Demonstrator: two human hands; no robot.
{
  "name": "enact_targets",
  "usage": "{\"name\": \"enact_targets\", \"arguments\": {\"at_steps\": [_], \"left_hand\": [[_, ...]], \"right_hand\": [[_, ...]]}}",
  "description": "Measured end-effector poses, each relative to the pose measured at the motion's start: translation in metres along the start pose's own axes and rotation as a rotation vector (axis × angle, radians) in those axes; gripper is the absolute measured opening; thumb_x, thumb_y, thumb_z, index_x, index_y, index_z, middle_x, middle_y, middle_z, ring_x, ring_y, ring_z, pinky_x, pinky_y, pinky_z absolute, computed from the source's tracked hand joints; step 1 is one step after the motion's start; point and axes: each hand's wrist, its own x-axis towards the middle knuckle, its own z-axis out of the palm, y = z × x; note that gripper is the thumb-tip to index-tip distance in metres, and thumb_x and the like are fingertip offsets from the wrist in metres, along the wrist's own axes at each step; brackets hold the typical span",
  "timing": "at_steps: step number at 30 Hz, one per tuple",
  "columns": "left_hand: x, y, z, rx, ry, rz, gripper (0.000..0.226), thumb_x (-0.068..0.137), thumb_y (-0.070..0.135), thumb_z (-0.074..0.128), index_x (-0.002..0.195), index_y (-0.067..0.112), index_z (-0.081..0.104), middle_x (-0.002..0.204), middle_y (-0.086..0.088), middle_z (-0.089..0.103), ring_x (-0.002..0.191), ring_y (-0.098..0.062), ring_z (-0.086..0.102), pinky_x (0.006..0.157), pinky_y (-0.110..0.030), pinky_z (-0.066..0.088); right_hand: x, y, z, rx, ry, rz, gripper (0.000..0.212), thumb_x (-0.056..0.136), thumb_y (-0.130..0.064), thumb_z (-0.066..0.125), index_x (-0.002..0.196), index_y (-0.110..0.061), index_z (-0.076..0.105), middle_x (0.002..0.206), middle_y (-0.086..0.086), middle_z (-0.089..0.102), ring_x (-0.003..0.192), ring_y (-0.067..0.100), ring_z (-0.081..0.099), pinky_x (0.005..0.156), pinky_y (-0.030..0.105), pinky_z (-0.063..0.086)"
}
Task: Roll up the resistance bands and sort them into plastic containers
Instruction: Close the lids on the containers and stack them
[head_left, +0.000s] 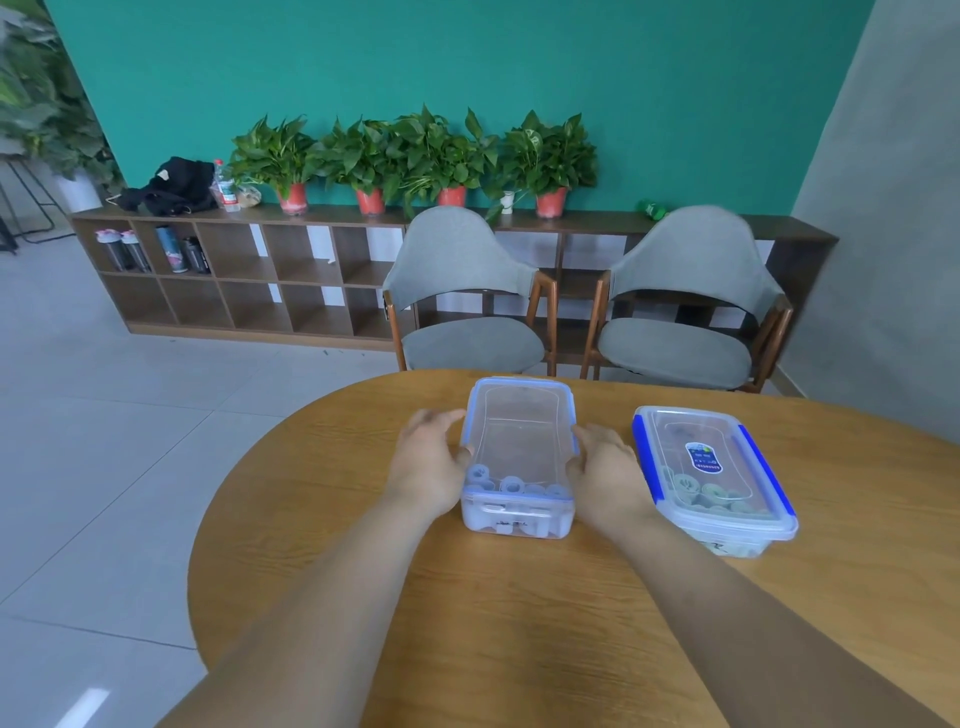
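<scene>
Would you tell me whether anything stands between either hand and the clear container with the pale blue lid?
Nothing visible does. The left hand and right hand flank the clear plastic container with the pale blue lid; the clear container with dark blue clips sits outside the right hand.

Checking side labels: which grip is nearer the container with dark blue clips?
Right. The right grip lies between the dark-clipped container and the pale container; the left grip is beyond the pale container, on its left.

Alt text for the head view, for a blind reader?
The left hand and right hand flank a lidded clear container of rolled pale-blue bands on a wooden table. A second container, holding green rolls, sits to its right.
</scene>
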Motion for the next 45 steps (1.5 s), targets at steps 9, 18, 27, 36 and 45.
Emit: {"name": "enact_targets", "arguments": {"at_steps": [9, 18, 27, 36, 45], "left_hand": [[-0.019, -0.022, -0.01, 0.09, -0.278, 0.282, 0.075, 0.079, 0.076, 0.073, 0.146, 0.047, 0.056, 0.158, 0.035, 0.036, 0.149, 0.008, 0.03, 0.125, -0.034, 0.029], [-0.025, -0.029, -0.01, 0.161, -0.325, 0.347, 0.08, 0.087, 0.054, 0.079, 0.157, 0.049, 0.041, 0.165, 0.037, 0.02, 0.154, 0.013, 0.005, 0.13, -0.033, 0.016], [-0.03, -0.034, -0.002, 0.182, -0.234, 0.379, 0.073, 0.093, 0.054, 0.072, 0.158, 0.047, 0.04, 0.167, 0.034, 0.019, 0.155, 0.014, 0.002, 0.128, -0.029, 0.012], [-0.028, -0.028, -0.013, 0.205, -0.273, 0.388, 0.081, 0.082, 0.078, 0.069, 0.154, 0.052, 0.044, 0.163, 0.038, 0.026, 0.153, 0.012, 0.013, 0.127, -0.033, 0.023], [0.006, 0.011, -0.016, 0.326, -0.209, 0.394, 0.052, 0.108, 0.055, 0.044, 0.155, 0.033, 0.049, 0.16, 0.014, 0.044, 0.149, -0.014, 0.037, 0.124, -0.036, 0.03]], "right_hand": [[-0.021, 0.009, -0.014, -0.089, -0.216, -0.258, 0.1, 0.082, -0.076, 0.068, 0.162, -0.026, 0.036, 0.172, -0.013, 0.019, 0.158, 0.009, 0.007, 0.127, 0.032, 0.02], [-0.023, 0.002, -0.017, -0.37, -0.231, -0.336, 0.097, 0.089, -0.076, 0.056, 0.166, -0.026, 0.022, 0.174, -0.01, 0.01, 0.161, 0.013, -0.002, 0.127, 0.034, 0.021], [-0.027, -0.001, -0.012, -0.512, -0.187, -0.354, 0.088, 0.096, -0.074, 0.043, 0.165, -0.024, 0.021, 0.174, -0.005, 0.014, 0.162, 0.019, 0.001, 0.126, 0.036, 0.024], [-0.024, 0.006, -0.027, -0.416, -0.217, -0.361, 0.099, 0.082, -0.087, 0.053, 0.163, -0.033, 0.032, 0.171, -0.016, 0.022, 0.158, 0.011, 0.014, 0.126, 0.035, 0.026], [0.015, -0.014, -0.033, -0.397, -0.15, -0.316, 0.054, 0.105, -0.057, 0.045, 0.153, -0.032, 0.048, 0.163, -0.013, 0.039, 0.15, 0.014, 0.033, 0.114, 0.035, 0.042]]}}
